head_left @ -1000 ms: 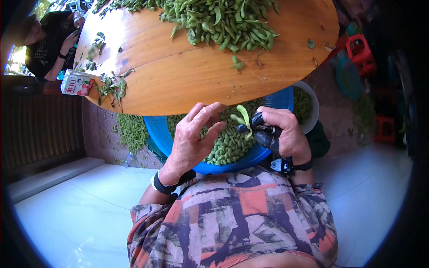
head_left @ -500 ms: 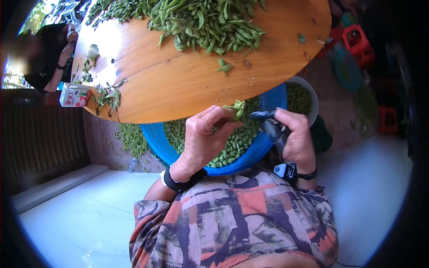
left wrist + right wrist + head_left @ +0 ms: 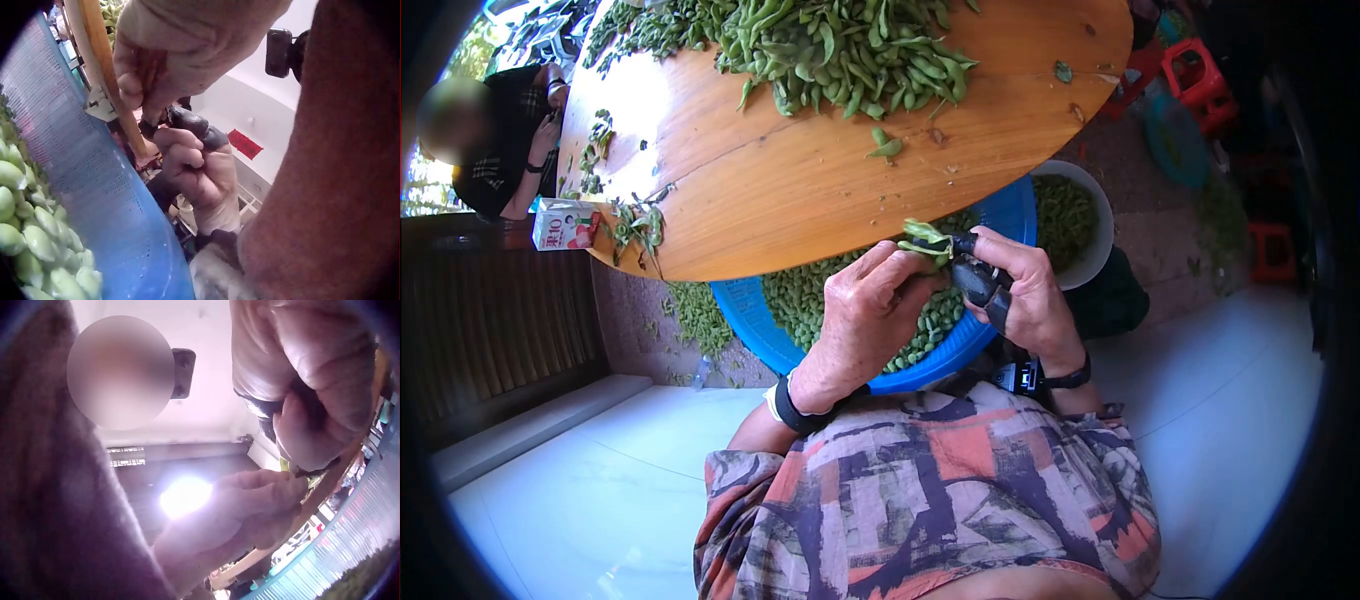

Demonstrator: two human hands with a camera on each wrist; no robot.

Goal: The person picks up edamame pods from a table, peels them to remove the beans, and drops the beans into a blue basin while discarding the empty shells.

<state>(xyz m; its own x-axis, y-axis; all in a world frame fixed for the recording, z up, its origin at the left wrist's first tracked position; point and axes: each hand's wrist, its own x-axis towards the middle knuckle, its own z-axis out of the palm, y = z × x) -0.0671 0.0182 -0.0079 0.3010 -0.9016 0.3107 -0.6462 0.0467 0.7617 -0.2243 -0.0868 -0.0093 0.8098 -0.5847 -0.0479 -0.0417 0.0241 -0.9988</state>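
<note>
My left hand [image 3: 870, 310] pinches a green soybean pod [image 3: 923, 240] over the blue basket [image 3: 743, 325]. At the pod's right end, the black-covered thumb and forefinger of my right hand [image 3: 1035, 300] close on it. The other right fingers are curled in. Shelled green beans [image 3: 795, 300] fill the basket beneath both hands. In the left wrist view, the left fingertips meet the black-covered right thumb [image 3: 189, 122] beside the basket wall. The right wrist view has both hands together at the fingertips, with most of the pod hidden.
On the wooden table [image 3: 750, 200] lies a large heap of soybean pods [image 3: 850, 60], with a few loose pods [image 3: 885, 145] nearer me. A drink carton [image 3: 565, 224] stands at its left edge. A white basin [image 3: 1105, 235] is right of the basket. Another person [image 3: 500, 140] sits at far left.
The pod first showed in the right hand, beside a free left hand. Then the left hand took it and the right drew apart; now the right fingers are back against it.
</note>
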